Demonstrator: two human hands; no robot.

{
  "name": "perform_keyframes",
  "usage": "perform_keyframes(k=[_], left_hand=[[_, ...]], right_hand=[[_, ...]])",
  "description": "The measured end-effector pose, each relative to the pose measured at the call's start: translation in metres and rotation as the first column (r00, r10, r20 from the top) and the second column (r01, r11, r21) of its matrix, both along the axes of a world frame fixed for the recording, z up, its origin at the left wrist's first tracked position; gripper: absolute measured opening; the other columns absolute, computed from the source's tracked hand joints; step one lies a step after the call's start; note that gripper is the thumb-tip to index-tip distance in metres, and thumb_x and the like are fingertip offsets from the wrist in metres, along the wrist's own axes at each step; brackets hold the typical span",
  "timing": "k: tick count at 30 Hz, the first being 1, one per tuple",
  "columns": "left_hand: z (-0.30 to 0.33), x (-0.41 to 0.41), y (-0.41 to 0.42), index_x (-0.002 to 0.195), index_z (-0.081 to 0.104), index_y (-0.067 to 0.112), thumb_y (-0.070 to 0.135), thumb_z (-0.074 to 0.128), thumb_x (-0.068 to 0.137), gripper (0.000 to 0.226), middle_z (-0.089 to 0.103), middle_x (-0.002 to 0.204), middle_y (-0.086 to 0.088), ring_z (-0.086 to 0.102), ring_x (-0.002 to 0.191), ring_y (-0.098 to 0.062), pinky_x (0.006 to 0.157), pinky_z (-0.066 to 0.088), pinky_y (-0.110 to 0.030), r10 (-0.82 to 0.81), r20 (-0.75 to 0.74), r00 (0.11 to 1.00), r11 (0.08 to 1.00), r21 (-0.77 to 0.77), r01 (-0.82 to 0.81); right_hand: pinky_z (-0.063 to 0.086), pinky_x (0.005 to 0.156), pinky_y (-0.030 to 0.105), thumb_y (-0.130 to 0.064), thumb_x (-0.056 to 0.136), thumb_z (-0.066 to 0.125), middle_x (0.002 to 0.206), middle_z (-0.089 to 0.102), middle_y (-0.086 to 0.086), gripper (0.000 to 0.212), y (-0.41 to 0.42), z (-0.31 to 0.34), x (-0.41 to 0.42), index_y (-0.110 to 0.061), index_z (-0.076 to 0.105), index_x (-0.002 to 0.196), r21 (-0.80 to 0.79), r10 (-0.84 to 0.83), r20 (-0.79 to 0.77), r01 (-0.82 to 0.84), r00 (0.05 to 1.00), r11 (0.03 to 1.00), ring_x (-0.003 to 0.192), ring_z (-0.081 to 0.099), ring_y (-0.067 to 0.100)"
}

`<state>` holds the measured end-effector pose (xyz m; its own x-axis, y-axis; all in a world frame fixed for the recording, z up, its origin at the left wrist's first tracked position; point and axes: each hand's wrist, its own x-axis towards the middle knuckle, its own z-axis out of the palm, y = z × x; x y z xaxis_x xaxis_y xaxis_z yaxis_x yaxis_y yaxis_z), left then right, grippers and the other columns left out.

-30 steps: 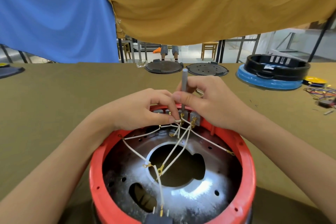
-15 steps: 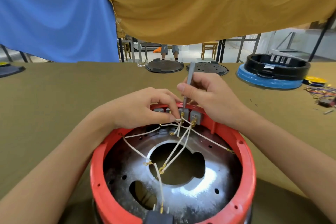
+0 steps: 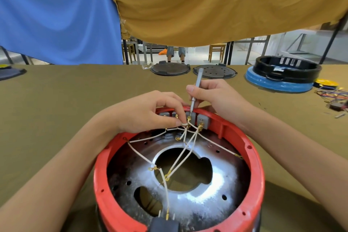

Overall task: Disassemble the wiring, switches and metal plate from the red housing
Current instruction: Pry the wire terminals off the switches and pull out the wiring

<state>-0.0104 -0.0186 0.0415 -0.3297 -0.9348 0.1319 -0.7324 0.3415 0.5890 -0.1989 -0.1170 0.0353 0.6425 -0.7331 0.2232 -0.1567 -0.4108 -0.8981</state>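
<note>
Right, the red housing (image 3: 252,165) sits on the table (image 3: 56,103) close to the camera, metal plate (image 3: 188,203) inside, white wires (image 3: 180,158) crossing over its central hole. The left hand (image 3: 146,113) pinches a wire at the far rim; the right hand (image 3: 216,96) grips a grey screwdriver (image 3: 195,90), tip down at a grey switch (image 3: 189,115). Both hands cover part of the switch row. Beyond: two dark discs (image 3: 170,69), a black ring (image 3: 286,69) on a blue base (image 3: 278,84), and loose coloured wires (image 3: 333,96) far right.
</note>
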Motion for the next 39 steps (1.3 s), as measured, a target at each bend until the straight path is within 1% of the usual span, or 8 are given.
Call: perform_keyframes(k=[3, 6, 11, 17, 22, 29, 34, 39], left_hand=[[0.000, 0.000, -0.001, 0.092, 0.074, 0.035, 0.023, 0.069, 0.092, 0.013, 0.058, 0.129, 0.017, 0.051, 0.126, 0.002, 0.111, 0.034, -0.028, -0.007, 0.008, 1.000, 1.000, -0.006, 0.007], [0.000, 0.001, 0.000, 0.091, 0.073, 0.039, 0.032, 0.069, 0.089, 0.009, 0.057, 0.129, 0.021, 0.052, 0.126, 0.001, 0.111, 0.035, -0.031, -0.002, 0.014, 1.000, 1.000, -0.006, 0.002], [-0.001, 0.000, -0.002, 0.091, 0.073, 0.040, 0.038, 0.070, 0.087, 0.006, 0.057, 0.129, 0.022, 0.054, 0.124, 0.001, 0.111, 0.036, -0.034, -0.006, 0.010, 1.000, 1.000, -0.013, 0.006], [0.000, 0.000, -0.001, 0.090, 0.073, 0.039, 0.031, 0.071, 0.090, 0.008, 0.058, 0.128, 0.021, 0.053, 0.124, 0.002, 0.110, 0.035, -0.030, -0.007, 0.008, 1.000, 1.000, -0.013, 0.007], [0.001, 0.000, 0.000, 0.090, 0.072, 0.037, 0.026, 0.072, 0.091, 0.011, 0.059, 0.128, 0.017, 0.051, 0.127, 0.002, 0.112, 0.034, -0.031, -0.006, 0.014, 1.000, 1.000, -0.015, 0.006], [0.001, 0.000, -0.001, 0.090, 0.072, 0.037, 0.027, 0.073, 0.091, 0.011, 0.061, 0.122, 0.016, 0.052, 0.127, -0.002, 0.108, 0.034, -0.023, -0.028, 0.017, 0.999, 1.000, -0.006, 0.028], [0.000, 0.001, -0.002, 0.092, 0.072, 0.039, 0.031, 0.071, 0.091, 0.009, 0.058, 0.127, 0.019, 0.051, 0.127, 0.000, 0.110, 0.034, -0.032, -0.032, 0.025, 0.999, 0.999, 0.001, 0.032], [0.001, 0.001, 0.000, 0.090, 0.071, 0.040, 0.030, 0.071, 0.091, 0.010, 0.058, 0.129, 0.020, 0.050, 0.128, 0.001, 0.112, 0.033, -0.033, -0.038, 0.024, 0.999, 0.999, -0.002, 0.038]], right_hand=[[0.047, 0.055, 0.015, -0.037, 0.096, 0.062, 0.069, 0.068, -0.001, 0.028, -0.001, 0.000, 0.000, -0.014, 0.068, 0.080, 0.058, 0.019, -0.005, -0.018, 1.000, 0.998, 0.050, 0.060, 0.004], [0.049, 0.057, 0.014, -0.033, 0.097, 0.061, 0.068, 0.067, -0.001, 0.028, 0.002, -0.003, -0.001, -0.012, 0.068, 0.079, -0.056, 0.020, 0.048, -0.017, 0.999, 0.998, 0.055, 0.062, 0.004], [0.054, 0.078, 0.051, -0.025, 0.097, 0.062, 0.080, 0.067, 0.021, 0.022, 0.005, -0.003, -0.005, -0.006, 0.069, 0.086, -0.274, 0.060, 0.104, -0.030, 0.993, 0.961, 0.079, 0.064, 0.038], [0.056, 0.071, 0.024, -0.028, 0.096, 0.061, 0.074, 0.068, 0.000, 0.023, -0.001, -0.006, -0.004, -0.011, 0.069, 0.083, -0.117, 0.053, 0.110, -0.040, 0.992, 0.992, 0.070, 0.067, 0.011], [0.054, 0.080, 0.035, -0.038, 0.095, 0.063, 0.079, 0.071, 0.004, 0.033, -0.005, -0.003, -0.002, -0.008, 0.071, 0.087, 0.018, 0.062, 0.031, -0.062, 0.998, 0.998, 0.067, 0.067, 0.013], [0.049, 0.060, 0.014, -0.042, 0.094, 0.063, 0.080, 0.071, 0.005, 0.037, -0.005, -0.003, 0.000, -0.010, 0.069, 0.075, 0.106, 0.084, -0.018, -0.082, 0.996, 0.991, 0.061, 0.065, 0.006], [0.051, 0.068, 0.015, -0.036, 0.097, 0.059, 0.073, 0.070, -0.003, 0.031, 0.000, -0.006, -0.001, -0.013, 0.069, 0.079, 0.006, 0.044, 0.047, -0.044, 0.998, 0.999, 0.066, 0.065, 0.007], [0.054, 0.076, 0.038, -0.027, 0.098, 0.059, 0.074, 0.063, -0.003, 0.026, 0.005, -0.005, -0.002, -0.007, 0.067, 0.084, -0.124, 0.036, 0.112, -0.022, 0.993, 0.992, 0.073, 0.059, 0.011]])
